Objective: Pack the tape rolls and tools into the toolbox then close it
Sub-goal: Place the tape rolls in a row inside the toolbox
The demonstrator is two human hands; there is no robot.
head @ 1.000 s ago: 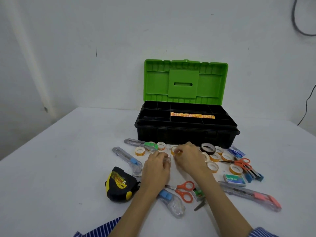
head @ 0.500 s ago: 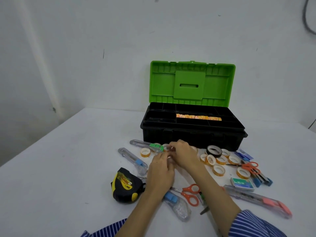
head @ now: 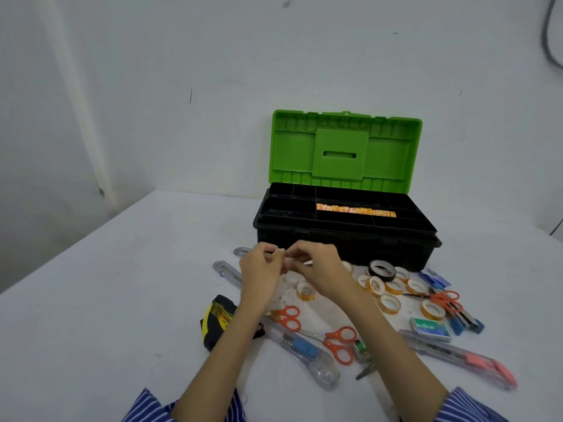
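Note:
The toolbox point(head: 344, 231) stands open at the back of the table, black base with a compartment tray and its green lid point(head: 344, 150) upright. In front of it, my left hand point(head: 259, 275) and my right hand point(head: 318, 266) are raised just off the table, fingertips meeting. Together they pinch a small pale tape roll point(head: 288, 264), mostly hidden by the fingers. Several orange-cored clear tape rolls point(head: 390, 303) and a black tape roll point(head: 382, 269) lie to the right. One clear roll point(head: 306, 292) sits below my hands.
Around my arms lie a yellow-black tape measure point(head: 219, 318), orange scissors point(head: 341, 345), clear utility knives point(head: 304, 351), a pink-ended knife point(head: 457, 357), a staple box point(head: 429, 325) and a blue stapler point(head: 466, 321). An orange label strip point(head: 355, 210) lies in the tray.
Both hands have risen off the table and drawn together toward the toolbox front, with the small roll pinched between them. A clear roll beneath them now shows.

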